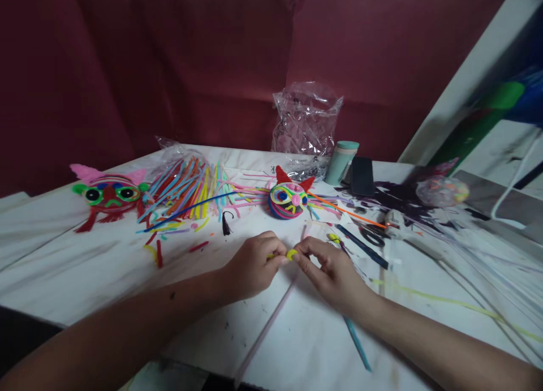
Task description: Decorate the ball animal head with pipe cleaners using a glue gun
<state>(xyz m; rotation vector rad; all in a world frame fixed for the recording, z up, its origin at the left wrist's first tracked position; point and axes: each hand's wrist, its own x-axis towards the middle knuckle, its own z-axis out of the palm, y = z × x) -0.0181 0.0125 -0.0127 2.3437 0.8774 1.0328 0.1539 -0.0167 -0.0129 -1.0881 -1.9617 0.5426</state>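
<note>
My left hand [257, 266] and my right hand [331, 272] meet near the middle, above the white table [203, 323]. Between their fingertips is a small curled yellow strip [291, 254], pinched from both sides. Just beyond the hands sits a ball-shaped face [287, 200] of coloured strips, with red pointed ears and a pink nose. At the left lies a finished-looking red face [111, 193] with pink ears, green rims round its eyes and red tassels.
Bundled coloured strips [186, 184] lie in plastic at left centre. A green cup [340, 163], a black phone [362, 176], a clear bag [307, 122], scissors [372, 235] and a dark blue strip-like tool [362, 246] lie behind and right. Loose strips cover the right side.
</note>
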